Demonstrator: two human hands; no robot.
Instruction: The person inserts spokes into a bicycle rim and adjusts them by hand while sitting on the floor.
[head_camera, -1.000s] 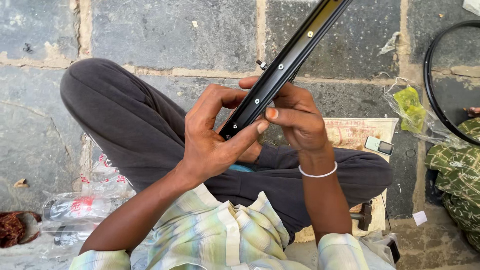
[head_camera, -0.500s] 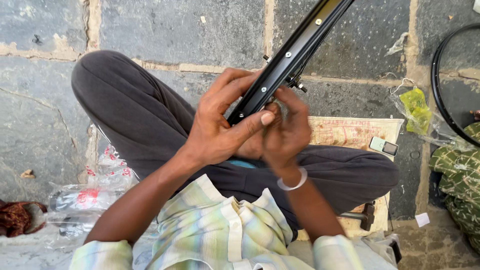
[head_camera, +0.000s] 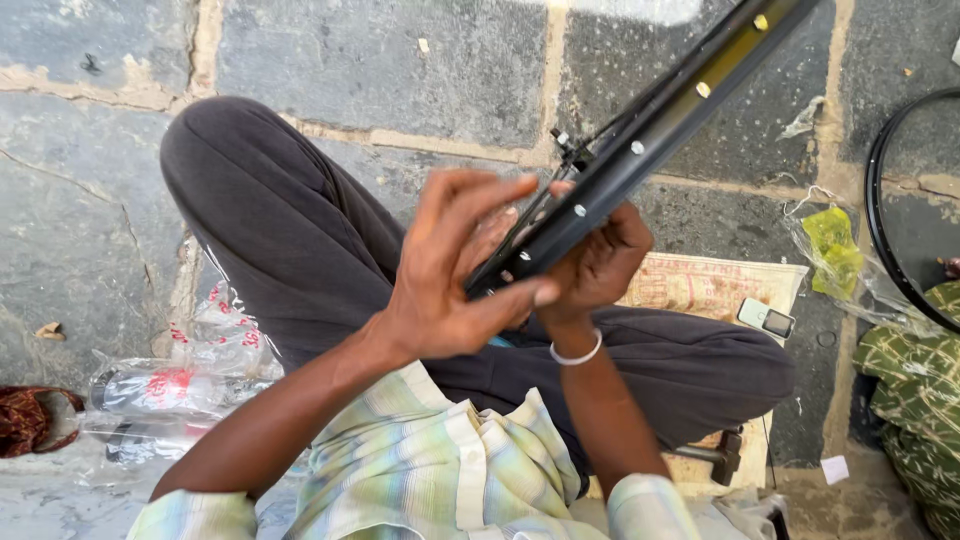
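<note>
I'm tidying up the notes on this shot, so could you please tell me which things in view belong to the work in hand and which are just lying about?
In hand:
black wheel rim, with spoke holes
left hand, thumb along the rim
right hand, gripping it from beneath

Lying about:
clear plastic bags
small phone on the printed mat
hammer
yellow-green packet
second black hoop

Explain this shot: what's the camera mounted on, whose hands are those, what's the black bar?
The camera sits on the person's head and looks down at their lap; they sit cross-legged on a stone-slab floor. Both bare hands hold a black bicycle wheel rim with spoke holes: the left hand grips it from the near side, thumb along its edge, and the right hand cups it from behind. On the floor lie clear plastic bags, a printed sheet with a small phone, a hammer, and a second rim.
</note>
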